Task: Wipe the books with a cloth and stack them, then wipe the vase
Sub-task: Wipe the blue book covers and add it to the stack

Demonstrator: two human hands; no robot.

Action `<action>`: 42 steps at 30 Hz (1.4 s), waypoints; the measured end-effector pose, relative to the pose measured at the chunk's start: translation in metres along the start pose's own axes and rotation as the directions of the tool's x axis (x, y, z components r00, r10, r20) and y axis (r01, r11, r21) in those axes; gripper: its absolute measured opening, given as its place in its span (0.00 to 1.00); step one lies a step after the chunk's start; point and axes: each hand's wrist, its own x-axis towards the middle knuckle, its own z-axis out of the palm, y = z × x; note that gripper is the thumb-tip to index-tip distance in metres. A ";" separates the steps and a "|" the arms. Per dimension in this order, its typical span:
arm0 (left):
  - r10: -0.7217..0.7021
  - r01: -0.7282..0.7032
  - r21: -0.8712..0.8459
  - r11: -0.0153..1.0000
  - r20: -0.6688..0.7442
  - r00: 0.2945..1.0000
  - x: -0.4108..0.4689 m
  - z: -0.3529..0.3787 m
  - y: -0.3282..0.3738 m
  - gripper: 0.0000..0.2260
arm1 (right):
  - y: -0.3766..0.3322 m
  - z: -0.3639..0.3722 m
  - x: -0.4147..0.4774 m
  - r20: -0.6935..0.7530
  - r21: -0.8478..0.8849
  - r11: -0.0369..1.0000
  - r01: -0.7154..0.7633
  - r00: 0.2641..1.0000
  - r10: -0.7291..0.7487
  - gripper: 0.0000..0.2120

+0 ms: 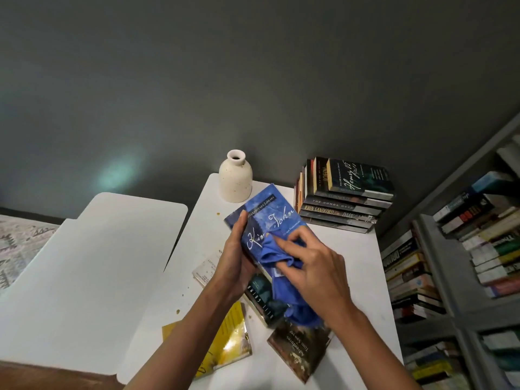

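while the blue book is wiped: the blue book is held up off the surface, tilted, front cover to the camera, with "king john" legible on it.
left hand: the left hand grips the blue book by its left edge, thumb on the cover and fingers behind.
right hand: the right hand holds the cloth and presses it onto the lower half of the cover, fingers bent over it; the rest of the cloth hangs below the palm.
stack: a stack of books sits at the far right of the surface by the wall; these are probably the ones already wiped.
books left: four lie loose near the person: a yellow book, a tom sawyer book, a dark book partly under the cloth, and a pale book partly hidden behind the left hand. they look not yet wiped, though nothing proves it.
vase: the vase stands upright at the far edge, left of the stack, with neither hand on it.
progress: probably past halfway through the books. what remains is to finish this cover, put the book on the stack, wipe and stack the four loose ones, then wipe the vase.
beside: a bookshelf packed with books stands on the right.
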 end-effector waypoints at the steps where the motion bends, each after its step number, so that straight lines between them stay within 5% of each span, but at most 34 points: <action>1: 0.003 -0.003 -0.006 1.000 0.000 1.000 -0.001 0.000 0.002 0.23 | -0.005 0.002 0.000 0.018 -0.015 0.999 0.032 0.999 -0.032 0.19; 4: -0.017 0.018 -0.086 0.996 0.010 1.000 -0.003 -0.003 0.009 0.24 | -0.006 0.004 -0.011 0.106 0.013 0.994 0.104 0.989 -0.105 0.21; 12: -0.052 0.055 -0.212 0.976 0.020 0.998 -0.006 -0.005 0.014 0.29 | -0.010 -0.001 -0.009 0.068 0.025 0.995 0.094 0.993 -0.095 0.16; 17: -0.061 0.062 -0.172 0.983 0.009 0.998 -0.005 -0.007 0.011 0.30 | -0.015 0.008 0.007 0.025 -0.016 0.999 0.044 0.999 -0.044 0.15; 22: -0.053 0.053 -0.161 0.986 0.006 0.999 -0.005 -0.011 0.021 0.30 | -0.014 0.007 -0.005 0.158 0.007 0.995 0.104 0.982 -0.104 0.20; 26: -0.063 0.062 -0.142 0.988 0.002 0.998 -0.005 -0.010 0.015 0.29 | -0.006 0.000 0.011 0.055 -0.044 0.999 -0.015 0.998 0.018 0.16; 32: -0.084 0.086 -0.103 0.991 0.020 0.996 -0.005 -0.012 0.014 0.29 | -0.022 0.011 -0.001 0.164 -0.052 0.988 0.144 0.977 -0.134 0.22; 36: -0.075 0.076 -0.103 0.992 0.008 0.997 -0.004 -0.011 0.013 0.29 | -0.007 0.004 0.007 0.081 -0.057 0.998 0.002 0.997 0.002 0.20; 42: -0.087 0.089 -0.055 0.994 0.030 0.996 -0.004 -0.013 0.015 0.29 | -0.023 0.014 -0.004 0.158 0.010 0.989 0.151 0.976 -0.150 0.21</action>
